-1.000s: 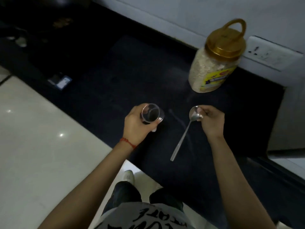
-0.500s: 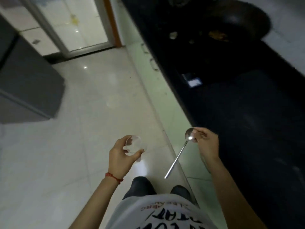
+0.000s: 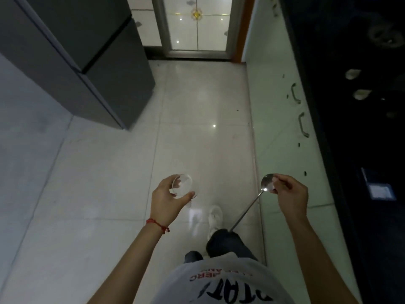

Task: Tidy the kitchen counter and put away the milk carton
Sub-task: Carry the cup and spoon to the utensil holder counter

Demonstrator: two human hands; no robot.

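Head view, left hand (image 3: 167, 200) fingers curled round glass (image 3: 182, 185), right hand (image 3: 290, 195) pinching spoon (image 3: 267, 185) — over floor (image 3: 109, 172).

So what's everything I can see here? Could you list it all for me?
clear drinking glass: one, transparent, held in the left hand over the floor
long metal spoon: one, silver, held by its bowl, handle pointing down
tall grey refrigerator: one, dark grey, upper left
pale glossy floor tiles: many, off-white, centre
black stone counter: one, black, right side
pale green cabinet fronts: one run, two metal handles, below the counter
glass-panelled door: one, white with grey frame, top centre
white shoe: one, on the floor
left hand: grips the glass, red thread on wrist
right hand: pinches the spoon
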